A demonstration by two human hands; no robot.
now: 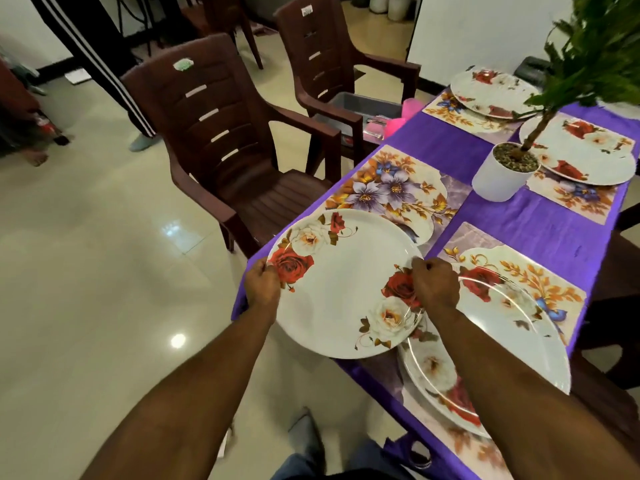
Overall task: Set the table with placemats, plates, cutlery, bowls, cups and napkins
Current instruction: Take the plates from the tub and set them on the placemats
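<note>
Plate (pixel 346 282) hangs over the table's (pixel 540 230) near left edge, my left hand (pixel 262 284) and right hand (pixel 435 285) each pinching opposite rims. If I lower it off-centre on the bare placemat (pixel 391 188), it may tip floorward.

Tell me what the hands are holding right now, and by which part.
Both hands hold one round white plate with red and white roses by its rim: the left hand at its left edge, the right hand at its right edge.

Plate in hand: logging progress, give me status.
Left hand and right hand grip the plate by opposite rims. Held over the table edge, near the bare placemat. Nothing blocks it.
</note>
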